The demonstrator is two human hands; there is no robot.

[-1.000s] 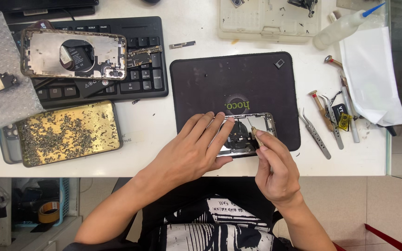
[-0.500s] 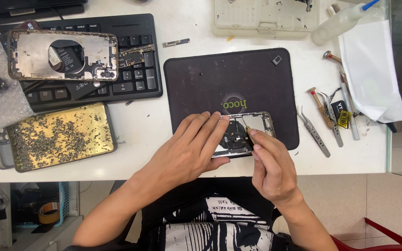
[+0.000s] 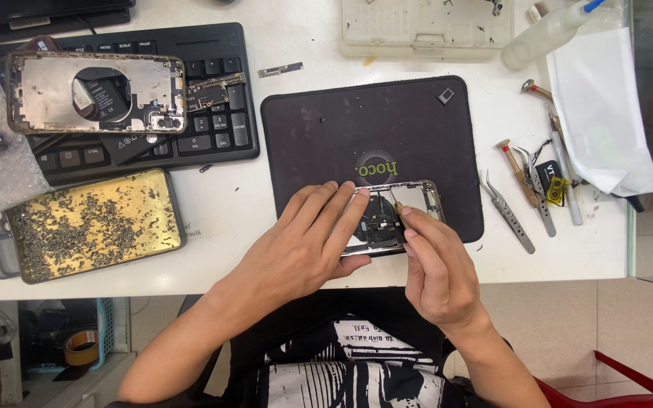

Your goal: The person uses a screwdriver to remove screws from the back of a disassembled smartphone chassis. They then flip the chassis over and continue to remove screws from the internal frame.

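Fingers of your left hand (image 3: pixel 304 245) lie flat and spread over the phone (image 3: pixel 394 215), pinning it to the mat (image 3: pixel 326 136). Your right hand (image 3: pixel 436 268) pinches what looks like a screwdriver (image 3: pixel 396 200), tip inside the frame just beyond your left fingertips.

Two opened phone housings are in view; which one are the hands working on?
The phone housing on the dark mat, pinned by the left hand while the right hand probes it. The other housing lies untouched on the keyboard.
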